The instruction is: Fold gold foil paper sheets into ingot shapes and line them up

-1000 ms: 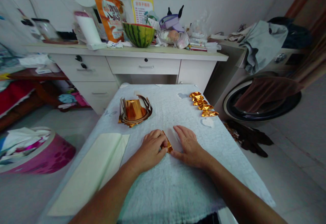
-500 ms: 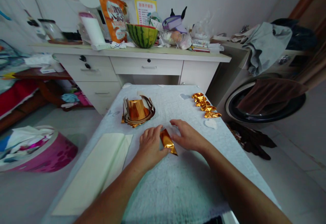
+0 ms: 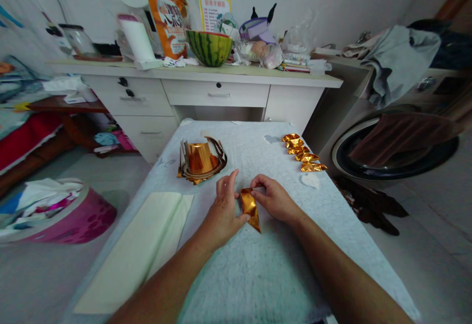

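Observation:
A small gold foil piece [image 3: 250, 207] with a pointed lower end lies between my hands on the cloth-covered table. My right hand [image 3: 272, 197] pinches its upper right edge between thumb and fingertips. On its left side is my left hand [image 3: 225, 211], fingers apart and raised, the thumb touching the foil's lower part. Farther back on the left, a curved stack of gold foil sheets [image 3: 201, 159] stands on the table. Several folded gold foil pieces [image 3: 303, 154] lie in a row near the right edge.
Folded pale sheets [image 3: 136, 250] lie on the table's left side. Behind stands a white cabinet [image 3: 217, 93] holding a cut watermelon [image 3: 210, 48] and bags. A pink basket [image 3: 77, 216] stands at the left, a washing machine [image 3: 346, 98] at the right.
My right hand has closed on the foil's upper edge. My left hand's fingers have lifted away from the table. The foil's lower tip now looks longer and more pointed.

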The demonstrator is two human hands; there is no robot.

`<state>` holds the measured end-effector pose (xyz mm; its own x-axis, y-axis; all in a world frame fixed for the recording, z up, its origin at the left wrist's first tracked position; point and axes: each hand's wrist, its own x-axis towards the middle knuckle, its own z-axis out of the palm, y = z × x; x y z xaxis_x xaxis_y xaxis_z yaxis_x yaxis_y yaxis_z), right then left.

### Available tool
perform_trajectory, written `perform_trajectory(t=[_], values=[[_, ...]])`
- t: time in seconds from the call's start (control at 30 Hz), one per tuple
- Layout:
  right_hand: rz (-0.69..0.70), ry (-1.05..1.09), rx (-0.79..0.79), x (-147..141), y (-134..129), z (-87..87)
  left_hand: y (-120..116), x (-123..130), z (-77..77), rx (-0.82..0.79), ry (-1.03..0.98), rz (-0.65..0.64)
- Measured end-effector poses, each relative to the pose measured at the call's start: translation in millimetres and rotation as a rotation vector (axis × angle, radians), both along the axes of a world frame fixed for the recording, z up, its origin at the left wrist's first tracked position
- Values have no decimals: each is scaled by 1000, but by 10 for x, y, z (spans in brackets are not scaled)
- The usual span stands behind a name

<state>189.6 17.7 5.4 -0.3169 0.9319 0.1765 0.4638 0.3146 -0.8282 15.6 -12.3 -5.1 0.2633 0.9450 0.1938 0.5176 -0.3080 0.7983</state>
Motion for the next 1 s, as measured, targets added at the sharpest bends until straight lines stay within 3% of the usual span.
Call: perform_trajectory(t=[0.23, 0.5, 0.73, 0.87, 1.0], values=[[-80, 330, -135, 1, 32, -28, 12, -12, 27, -172, -130, -45], [-143, 291, -123, 59, 57, -48, 35, -18, 19, -271, -315, -93], [19, 355, -256, 89, 46, -24, 79, -83, 49, -364, -333, -90], [-13, 410, -309, 108, 28, -7, 80, -104, 74, -410, -392, -137], [50, 420, -343, 89, 12, 25, 69, -113, 77, -405, -378, -184]])
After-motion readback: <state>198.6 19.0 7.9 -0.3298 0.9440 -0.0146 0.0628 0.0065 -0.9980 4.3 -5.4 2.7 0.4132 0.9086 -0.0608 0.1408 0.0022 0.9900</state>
